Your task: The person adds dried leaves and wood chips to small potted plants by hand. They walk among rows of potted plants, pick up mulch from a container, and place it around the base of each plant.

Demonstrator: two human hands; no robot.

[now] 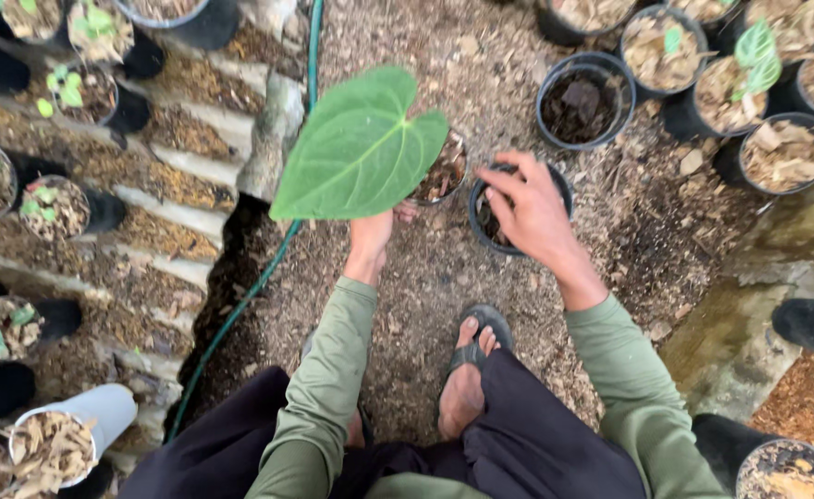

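left hand (371,233) grip hidden behind leaf (359,146) | right hand (529,211) loosely open on black pot (483,231)

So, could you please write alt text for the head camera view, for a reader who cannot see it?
A crouching person's left hand holds a plant with one large heart-shaped green leaf, while the right hand rests on the rim of a black pot. More pots and a green hose lie around.

A green hose (240,305) crosses the ground beside a white pot (83,420) (holding dry chips).
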